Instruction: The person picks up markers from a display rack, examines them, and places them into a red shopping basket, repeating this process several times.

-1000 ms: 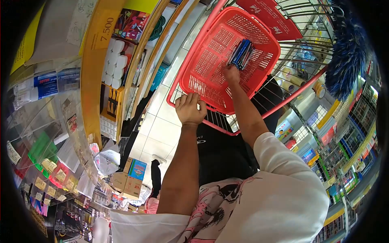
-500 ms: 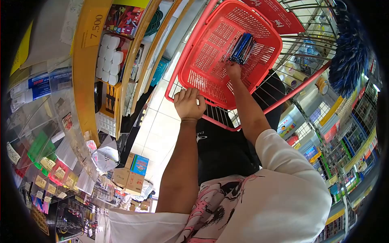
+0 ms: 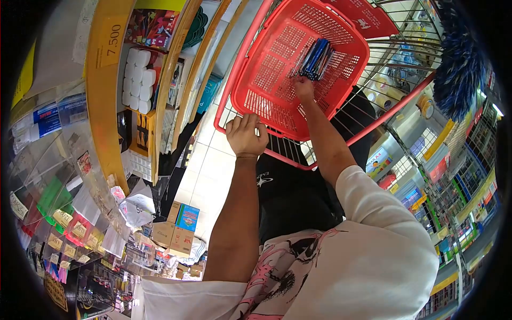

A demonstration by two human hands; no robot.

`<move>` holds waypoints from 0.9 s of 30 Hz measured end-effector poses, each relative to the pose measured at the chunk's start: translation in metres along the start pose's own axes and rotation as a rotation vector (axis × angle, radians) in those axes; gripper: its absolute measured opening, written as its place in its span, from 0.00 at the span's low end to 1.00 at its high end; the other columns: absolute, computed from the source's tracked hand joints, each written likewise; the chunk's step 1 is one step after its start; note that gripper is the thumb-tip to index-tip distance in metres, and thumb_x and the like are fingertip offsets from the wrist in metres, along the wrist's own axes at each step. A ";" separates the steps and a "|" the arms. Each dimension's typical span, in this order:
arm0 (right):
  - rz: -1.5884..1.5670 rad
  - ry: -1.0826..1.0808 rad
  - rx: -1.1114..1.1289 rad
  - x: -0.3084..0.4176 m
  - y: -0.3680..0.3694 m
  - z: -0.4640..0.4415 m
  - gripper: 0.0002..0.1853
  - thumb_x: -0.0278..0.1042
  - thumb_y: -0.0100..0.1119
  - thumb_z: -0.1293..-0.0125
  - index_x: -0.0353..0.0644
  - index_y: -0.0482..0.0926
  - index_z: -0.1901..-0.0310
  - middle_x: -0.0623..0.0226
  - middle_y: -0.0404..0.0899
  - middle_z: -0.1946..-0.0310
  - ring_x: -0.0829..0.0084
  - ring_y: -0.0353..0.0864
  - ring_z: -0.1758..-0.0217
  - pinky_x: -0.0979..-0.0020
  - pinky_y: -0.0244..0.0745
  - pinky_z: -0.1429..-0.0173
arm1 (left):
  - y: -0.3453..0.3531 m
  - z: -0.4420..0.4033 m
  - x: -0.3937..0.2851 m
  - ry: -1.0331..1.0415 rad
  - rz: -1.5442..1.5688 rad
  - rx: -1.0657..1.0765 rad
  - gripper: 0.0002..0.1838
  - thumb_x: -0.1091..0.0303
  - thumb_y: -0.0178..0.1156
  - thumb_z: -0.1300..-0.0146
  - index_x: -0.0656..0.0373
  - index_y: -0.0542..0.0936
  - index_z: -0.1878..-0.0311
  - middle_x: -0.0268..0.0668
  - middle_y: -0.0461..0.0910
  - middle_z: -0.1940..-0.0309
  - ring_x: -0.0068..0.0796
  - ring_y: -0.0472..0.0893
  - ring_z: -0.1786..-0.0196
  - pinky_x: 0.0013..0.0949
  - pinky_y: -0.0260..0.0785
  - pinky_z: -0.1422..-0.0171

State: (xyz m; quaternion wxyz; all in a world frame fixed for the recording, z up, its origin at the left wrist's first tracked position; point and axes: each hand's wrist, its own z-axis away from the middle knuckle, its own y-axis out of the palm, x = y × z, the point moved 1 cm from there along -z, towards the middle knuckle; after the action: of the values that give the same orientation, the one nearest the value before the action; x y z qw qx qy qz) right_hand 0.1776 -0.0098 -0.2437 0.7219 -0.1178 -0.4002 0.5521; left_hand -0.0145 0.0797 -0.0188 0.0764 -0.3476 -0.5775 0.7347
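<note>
A red perforated shopping basket [image 3: 266,101] sits in a wire shopping cart with a red bar [image 3: 394,112] around its top. On the basket floor lies a bunch of blue and dark pens [image 3: 319,57], several side by side. My right hand [image 3: 304,88] reaches into the basket, its fingers closed at the near end of the pens; the fingertips are partly hidden. My left hand [image 3: 246,134] is wrapped over the cart's red bar at the near left corner, beside the basket rim.
On the left stand shelves with a yellow price strip [image 3: 109,48], white bottles [image 3: 140,80] and clear bins with tags. A cardboard box [image 3: 181,240] is on the floor. A blue fluffy duster [image 3: 460,69] hangs at the right, above racks of goods. A red sign [image 3: 365,20] is behind the basket.
The view has shifted slightly, so the basket and cart sit a little higher and further left. Both hands keep nearly the same places; the right stays by the pens.
</note>
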 end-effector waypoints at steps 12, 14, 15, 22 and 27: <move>0.149 0.022 -0.201 0.050 -0.023 0.000 0.21 0.47 0.57 0.37 0.43 0.75 0.47 0.46 0.83 0.59 0.45 0.82 0.53 0.52 0.76 0.49 | 0.001 0.001 0.001 -0.001 -0.002 -0.012 0.01 0.68 0.57 0.51 0.52 0.77 0.74 0.28 0.77 0.75 0.32 0.72 0.69 0.35 0.61 0.55; 0.176 0.024 -0.177 0.058 -0.024 0.000 0.21 0.47 0.56 0.37 0.43 0.75 0.47 0.45 0.83 0.59 0.45 0.82 0.53 0.51 0.76 0.48 | 0.001 0.001 0.000 0.000 -0.001 -0.014 0.01 0.68 0.56 0.51 0.52 0.77 0.74 0.28 0.77 0.75 0.32 0.72 0.69 0.35 0.61 0.55; 0.203 0.027 -0.153 0.059 -0.024 0.000 0.21 0.47 0.56 0.37 0.42 0.75 0.47 0.44 0.83 0.59 0.45 0.82 0.52 0.51 0.75 0.47 | 0.001 0.001 0.000 0.001 0.001 -0.010 0.01 0.70 0.56 0.50 0.52 0.77 0.74 0.28 0.76 0.75 0.31 0.73 0.69 0.35 0.60 0.55; 0.232 -0.044 -0.045 0.055 -0.033 0.007 0.24 0.45 0.56 0.38 0.42 0.73 0.43 0.43 0.83 0.59 0.45 0.82 0.51 0.53 0.75 0.45 | 0.001 0.001 -0.001 0.017 0.001 -0.031 0.02 0.71 0.55 0.50 0.52 0.77 0.74 0.28 0.77 0.75 0.32 0.73 0.70 0.35 0.61 0.57; -0.072 -0.017 -0.309 0.048 -0.045 0.000 0.27 0.38 0.57 0.39 0.36 0.68 0.40 0.39 0.81 0.57 0.41 0.81 0.51 0.51 0.74 0.44 | 0.001 0.001 0.000 0.022 -0.014 -0.021 0.02 0.70 0.55 0.49 0.52 0.77 0.74 0.27 0.77 0.76 0.31 0.73 0.70 0.35 0.60 0.58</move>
State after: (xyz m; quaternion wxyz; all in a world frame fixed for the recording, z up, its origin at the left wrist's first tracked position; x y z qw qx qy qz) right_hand 0.2131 0.0170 -0.1946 0.7110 -0.2086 -0.4904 0.4588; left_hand -0.0146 0.0786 -0.0194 0.0842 -0.3524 -0.5868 0.7242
